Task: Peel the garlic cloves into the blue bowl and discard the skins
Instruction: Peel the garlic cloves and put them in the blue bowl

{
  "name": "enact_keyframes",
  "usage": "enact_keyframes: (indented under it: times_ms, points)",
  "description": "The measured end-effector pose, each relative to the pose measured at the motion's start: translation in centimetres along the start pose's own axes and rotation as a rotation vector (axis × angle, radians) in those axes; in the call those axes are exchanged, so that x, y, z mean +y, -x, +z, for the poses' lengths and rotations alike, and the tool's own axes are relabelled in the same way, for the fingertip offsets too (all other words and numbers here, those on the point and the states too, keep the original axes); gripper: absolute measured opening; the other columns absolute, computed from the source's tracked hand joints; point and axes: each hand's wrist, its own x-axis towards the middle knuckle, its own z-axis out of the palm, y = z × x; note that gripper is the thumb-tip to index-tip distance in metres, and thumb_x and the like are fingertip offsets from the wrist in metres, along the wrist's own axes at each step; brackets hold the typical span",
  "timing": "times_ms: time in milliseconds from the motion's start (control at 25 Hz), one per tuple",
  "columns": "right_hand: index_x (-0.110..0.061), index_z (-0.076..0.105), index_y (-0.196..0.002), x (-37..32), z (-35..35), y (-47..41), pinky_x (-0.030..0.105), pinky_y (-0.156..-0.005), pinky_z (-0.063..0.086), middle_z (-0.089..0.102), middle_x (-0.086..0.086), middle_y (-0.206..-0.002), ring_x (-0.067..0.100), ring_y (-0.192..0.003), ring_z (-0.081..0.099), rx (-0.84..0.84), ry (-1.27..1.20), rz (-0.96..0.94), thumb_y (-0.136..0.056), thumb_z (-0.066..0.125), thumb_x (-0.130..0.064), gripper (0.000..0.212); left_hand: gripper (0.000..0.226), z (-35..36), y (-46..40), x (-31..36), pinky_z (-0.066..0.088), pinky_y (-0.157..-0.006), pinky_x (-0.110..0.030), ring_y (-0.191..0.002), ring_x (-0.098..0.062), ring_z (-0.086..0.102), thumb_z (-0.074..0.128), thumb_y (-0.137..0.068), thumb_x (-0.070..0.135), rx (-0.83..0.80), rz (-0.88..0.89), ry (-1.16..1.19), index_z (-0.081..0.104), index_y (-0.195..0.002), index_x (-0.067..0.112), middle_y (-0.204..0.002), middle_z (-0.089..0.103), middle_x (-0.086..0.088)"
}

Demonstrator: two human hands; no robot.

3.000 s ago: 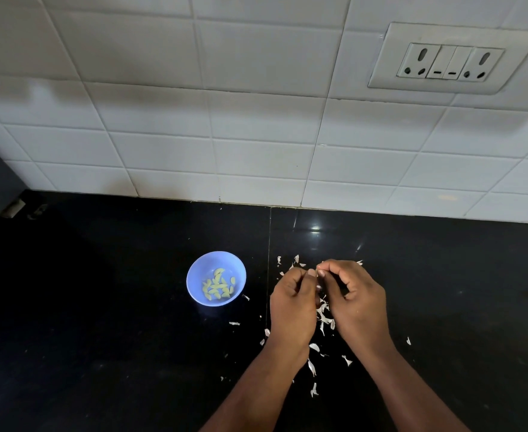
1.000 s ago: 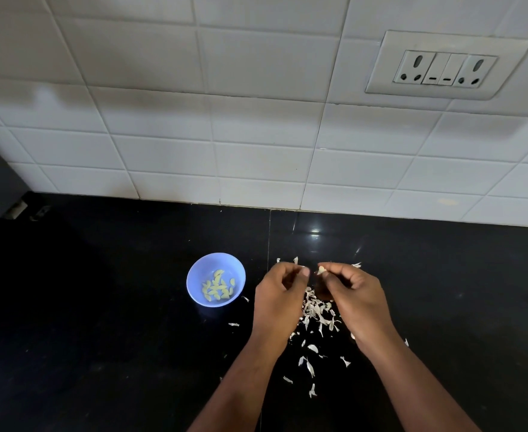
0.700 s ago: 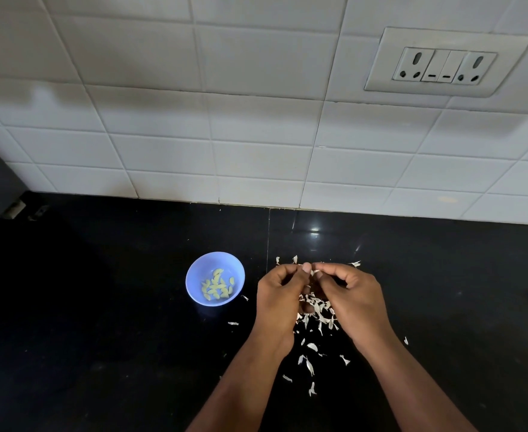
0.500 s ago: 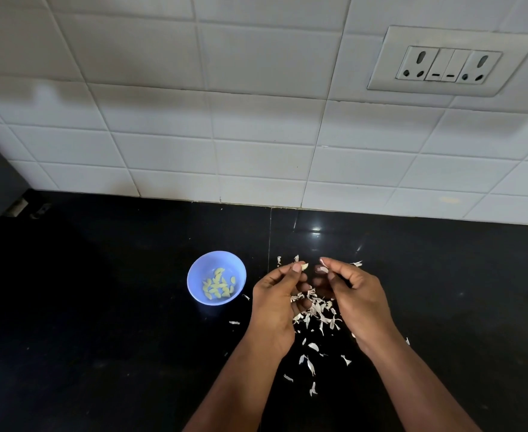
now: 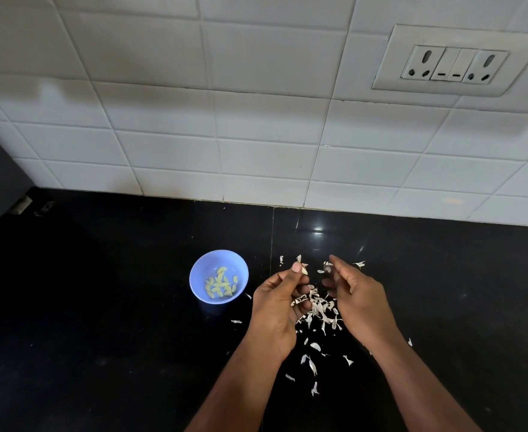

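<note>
Clove (image 5: 304, 270) pinched bare in left hand (image 5: 279, 307) fingertips, right hand (image 5: 357, 302) loosely spread, holding nothing I can see; next likely: drop into blue bowl (image 5: 201, 294), clear skins (image 5: 320, 308) mid-counter.

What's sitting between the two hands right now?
In the head view, a loose pile of garlic skins on the black counter lies between the left hand and right hand.

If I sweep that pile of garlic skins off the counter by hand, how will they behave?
The garlic skins look thin and papery, so probably very light and floppy. They already lie scattered on the black counter, so a push would likely scatter some rather than slide them together.
</note>
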Motion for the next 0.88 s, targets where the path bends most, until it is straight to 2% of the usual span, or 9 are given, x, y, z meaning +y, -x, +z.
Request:
enact_keyframes:
  times_ms: [160,240,320,400,520,600,720,800,880]
  points:
    - [-0.027,0.081,-0.104,-0.7,0.0,0.4,0.012,-0.080,0.055,0.077,-0.019,-0.088,-0.011,-0.084,0.070,0.107,-0.012,-0.035,-0.093,0.076,-0.012,0.020,0.014,-0.1,0.2,-0.1,0.050,-0.053,-0.024,-0.067,-0.012,0.062,0.076,-0.093,0.019,0.001,-0.009,0.010,0.074,-0.082,0.012,-0.084,0.073,-0.007]
    - [-0.028,0.078,-0.083,-1.4,-0.2,0.6,0.011,-0.063,0.052,0.073,-0.018,-0.072,-0.005,-0.068,0.068,0.124,-0.015,-0.032,-0.088,0.083,-0.025,0.008,0.012,-0.2,0.2,-0.1,0.050,-0.054,-0.024,-0.067,-0.011,0.062,0.076,-0.093,0.018,0.002,-0.022,0.016,0.075,-0.083,0.011,-0.086,0.074,-0.007]
    - [-0.026,0.068,-0.068,-1.3,-0.3,0.7,0.021,-0.046,0.043,0.064,-0.011,-0.056,0.007,-0.047,0.056,0.128,0.073,-0.036,-0.086,0.080,-0.047,0.031,0.011,-0.2,0.5,-0.1,0.050,-0.055,-0.024,-0.066,-0.011,0.062,0.076,-0.093,0.018,0.006,-0.029,0.009,0.076,-0.085,0.011,-0.086,0.075,-0.007]
    - [-0.024,0.069,-0.075,-1.1,-0.3,0.9,0.028,-0.045,0.042,0.062,-0.007,-0.057,0.008,-0.043,0.048,0.109,0.110,-0.061,-0.093,0.066,-0.057,0.038,0.011,-0.2,0.7,-0.2,0.050,-0.055,-0.024,-0.066,-0.010,0.062,0.077,-0.093,0.020,0.015,-0.025,-0.008,0.076,-0.086,0.011,-0.084,0.074,-0.006]
    - [-0.030,0.076,-0.115,-1.4,0.3,1.7,0.016,-0.064,0.051,0.075,-0.013,-0.097,-0.004,-0.069,0.066,-0.003,-0.079,-0.155,-0.103,0.064,-0.020,0.020,0.013,-0.2,0.9,-0.4,0.050,-0.054,-0.024,-0.065,-0.012,0.059,0.078,-0.093,0.021,0.032,-0.018,-0.019,0.076,-0.087,0.010,-0.081,0.072,-0.006]
    - [-0.028,0.079,-0.114,-1.6,0.8,2.2,0.013,-0.081,0.053,0.074,-0.016,-0.104,-0.003,-0.093,0.070,-0.036,-0.098,-0.246,-0.098,0.069,-0.007,0.028,0.013,-0.4,1.2,-0.7,0.048,-0.054,-0.024,-0.063,-0.013,0.056,0.076,-0.095,0.021,0.045,-0.029,-0.028,0.076,-0.087,0.010,-0.078,0.069,-0.006]
    - [-0.026,0.082,-0.102,-1.6,1.4,2.7,0.011,-0.083,0.052,0.075,-0.018,-0.097,-0.004,-0.096,0.070,0.018,-0.091,-0.258,-0.093,0.074,-0.007,0.022,0.013,-0.9,1.9,-1.0,0.045,-0.051,-0.024,-0.058,-0.012,0.055,0.071,-0.097,0.016,0.051,-0.035,-0.060,0.074,-0.087,0.009,-0.073,0.065,-0.006]
    - [-0.023,0.081,-0.100,-1.6,1.8,2.9,0.010,-0.082,0.052,0.078,-0.012,-0.095,-0.002,-0.093,0.072,-0.027,-0.223,-0.124,-0.095,0.073,-0.009,0.017,0.012,-1.3,2.2,-0.8,0.043,-0.050,-0.023,-0.056,-0.011,0.055,0.067,-0.099,0.012,0.036,-0.040,-0.036,0.070,-0.087,0.010,-0.071,0.063,-0.005]
    - [-0.018,0.081,-0.101,-1.9,2.1,2.8,0.024,-0.083,0.059,0.081,0.000,-0.094,0.010,-0.087,0.075,-0.153,-0.483,0.104,-0.098,0.070,-0.009,0.015,0.014,-1.6,2.5,-0.6,0.040,-0.047,-0.020,-0.055,-0.011,0.052,0.063,-0.099,0.009,0.014,-0.079,0.046,0.063,-0.085,0.011,-0.068,0.059,-0.003]
